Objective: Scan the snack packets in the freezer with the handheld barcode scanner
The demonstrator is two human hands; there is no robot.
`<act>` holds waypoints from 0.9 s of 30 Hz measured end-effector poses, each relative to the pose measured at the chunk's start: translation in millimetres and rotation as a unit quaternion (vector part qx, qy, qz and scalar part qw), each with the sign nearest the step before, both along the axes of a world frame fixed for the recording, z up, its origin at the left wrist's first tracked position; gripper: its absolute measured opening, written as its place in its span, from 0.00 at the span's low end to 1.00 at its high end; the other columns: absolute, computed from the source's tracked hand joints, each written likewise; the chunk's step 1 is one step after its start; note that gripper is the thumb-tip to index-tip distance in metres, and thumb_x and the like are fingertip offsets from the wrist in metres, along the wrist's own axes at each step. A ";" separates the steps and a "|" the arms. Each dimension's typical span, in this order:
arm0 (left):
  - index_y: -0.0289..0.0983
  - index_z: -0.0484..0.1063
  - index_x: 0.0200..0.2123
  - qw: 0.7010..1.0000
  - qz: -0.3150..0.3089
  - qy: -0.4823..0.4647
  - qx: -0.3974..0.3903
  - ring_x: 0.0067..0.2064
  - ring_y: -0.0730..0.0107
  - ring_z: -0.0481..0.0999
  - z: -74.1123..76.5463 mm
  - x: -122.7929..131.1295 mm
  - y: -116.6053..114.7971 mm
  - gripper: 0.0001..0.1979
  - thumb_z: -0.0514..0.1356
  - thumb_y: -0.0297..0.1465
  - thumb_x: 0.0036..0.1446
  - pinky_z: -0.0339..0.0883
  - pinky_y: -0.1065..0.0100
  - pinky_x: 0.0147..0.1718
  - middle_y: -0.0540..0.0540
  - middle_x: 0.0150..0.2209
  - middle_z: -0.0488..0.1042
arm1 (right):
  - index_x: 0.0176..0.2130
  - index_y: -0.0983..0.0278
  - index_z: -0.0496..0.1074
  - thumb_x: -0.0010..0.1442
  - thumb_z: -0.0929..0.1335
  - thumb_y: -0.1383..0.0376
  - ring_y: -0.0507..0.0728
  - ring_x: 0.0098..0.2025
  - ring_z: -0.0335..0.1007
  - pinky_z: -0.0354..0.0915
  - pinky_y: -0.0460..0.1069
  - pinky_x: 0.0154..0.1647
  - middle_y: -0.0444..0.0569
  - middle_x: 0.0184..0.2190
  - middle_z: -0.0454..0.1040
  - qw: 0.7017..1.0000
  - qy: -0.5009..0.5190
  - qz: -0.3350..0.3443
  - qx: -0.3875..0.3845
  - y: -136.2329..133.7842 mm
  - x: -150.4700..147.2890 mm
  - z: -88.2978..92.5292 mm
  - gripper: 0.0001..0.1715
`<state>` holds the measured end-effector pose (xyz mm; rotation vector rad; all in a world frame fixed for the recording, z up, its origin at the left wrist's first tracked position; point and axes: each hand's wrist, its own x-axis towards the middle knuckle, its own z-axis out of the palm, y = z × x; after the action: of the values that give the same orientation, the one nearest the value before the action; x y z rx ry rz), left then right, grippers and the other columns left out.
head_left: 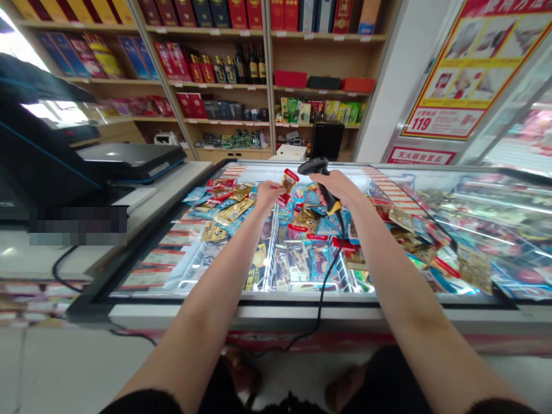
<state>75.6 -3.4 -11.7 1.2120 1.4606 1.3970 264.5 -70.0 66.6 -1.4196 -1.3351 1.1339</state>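
Above the chest freezer (259, 312), the left hand (267, 194) pinches 1 small snack packet (290, 179), apparently leaving its face uncovered; the right hand (338, 185) closes round the barcode scanner (328, 198), head toward that packet. Other packets (235, 211) lie across the freezer's glass top (150, 273).

- Left of your left hand (266, 197), you had a black machine (41, 152).
- Beyond that hand stood dark bottles (252, 64).
- Right of your right hand (338, 187) hung a poster (457, 69).
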 end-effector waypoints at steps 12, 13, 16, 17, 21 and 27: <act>0.36 0.74 0.37 0.987 -0.132 0.062 0.062 0.39 0.64 0.82 16.5 92.8 10.5 0.13 0.73 0.26 0.50 0.73 0.64 0.43 0.44 0.38 0.82 | 0.32 0.64 0.72 0.65 0.74 0.65 0.53 0.15 0.65 0.62 0.46 0.14 0.45 0.15 0.69 0.991 0.030 -0.120 0.047 -4.5 68.1 21.9 0.11; 0.36 0.75 0.37 0.982 -0.133 0.106 0.081 0.43 0.63 0.82 16.0 95.8 9.1 0.12 0.72 0.25 0.50 0.73 0.64 0.46 0.42 0.41 0.83 | 0.32 0.64 0.72 0.66 0.74 0.65 0.53 0.15 0.64 0.63 0.46 0.14 0.45 0.15 0.69 0.992 0.030 -0.117 0.042 -5.0 68.5 22.4 0.11; 0.36 0.76 0.39 0.961 -0.129 0.224 0.104 0.49 0.60 0.81 9.8 95.5 4.4 0.09 0.70 0.26 0.54 0.72 0.62 0.52 0.41 0.46 0.83 | 0.32 0.65 0.72 0.66 0.74 0.64 0.53 0.15 0.65 0.62 0.46 0.14 0.45 0.15 0.69 0.993 0.025 -0.110 0.041 -6.4 64.9 22.0 0.11; 0.36 0.77 0.39 0.955 -0.124 0.249 0.102 0.50 0.60 0.81 6.4 92.9 3.4 0.08 0.69 0.27 0.55 0.71 0.62 0.53 0.41 0.47 0.83 | 0.33 0.65 0.72 0.65 0.74 0.64 0.53 0.15 0.65 0.62 0.46 0.14 0.45 0.15 0.69 0.993 0.024 -0.106 0.042 -6.8 62.8 21.3 0.11; 0.37 0.78 0.44 0.944 -0.091 0.305 0.088 0.53 0.58 0.80 -7.9 74.3 3.7 0.08 0.65 0.28 0.59 0.69 0.62 0.55 0.41 0.50 0.83 | 0.32 0.64 0.71 0.66 0.74 0.64 0.53 0.15 0.65 0.62 0.45 0.14 0.45 0.16 0.70 0.996 0.018 -0.074 0.043 -6.2 53.1 17.4 0.12; 0.39 0.79 0.50 0.915 -0.018 0.399 0.048 0.60 0.50 0.77 -14.6 26.9 6.9 0.13 0.64 0.31 0.62 0.66 0.58 0.59 0.37 0.56 0.81 | 0.31 0.63 0.70 0.69 0.72 0.64 0.52 0.15 0.64 0.62 0.45 0.14 0.46 0.15 0.70 0.999 0.012 -0.036 0.018 -2.7 28.5 8.9 0.14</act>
<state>102.5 3.4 -26.3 2.0070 1.8888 0.9792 293.1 -72.6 75.5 -1.4117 -1.2716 1.0709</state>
